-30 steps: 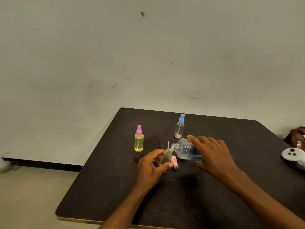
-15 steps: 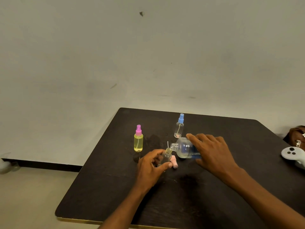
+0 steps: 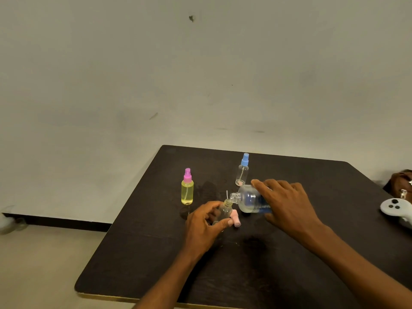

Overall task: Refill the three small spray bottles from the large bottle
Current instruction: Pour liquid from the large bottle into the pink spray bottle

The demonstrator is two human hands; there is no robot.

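Our left grip (image 3: pixel 204 228) pinches an uncapped small bottle (image 3: pixel 224 211), tilted, over the middle of the dark bench (image 3: pixel 289 275). Our right grip (image 3: pixel 289 206) curls round the large bottle (image 3: pixel 249 198), tipped sideways, its mouth at the small bottle's neck. A pink cap (image 3: pixel 235 218) lies just beside.

Sideways large bottle (image 3: pixel 248 198) (over small bottle (image 3: pixel 224 212))

Over the dark surface (image 3: pixel 289 275), the left grip (image 3: pixel 204 228) holds an uncapped small bottle (image 3: pixel 224 211). The right grip (image 3: pixel 289 208) tips the large bottle (image 3: pixel 249 198), neck to its mouth. A pink cap (image 3: pixel 235 219) lies just beside. A pink-topped yellow bottle (image 3: pixel 187 192) and a blue-topped clear bottle (image 3: pixel 242 173) stand upright behind.
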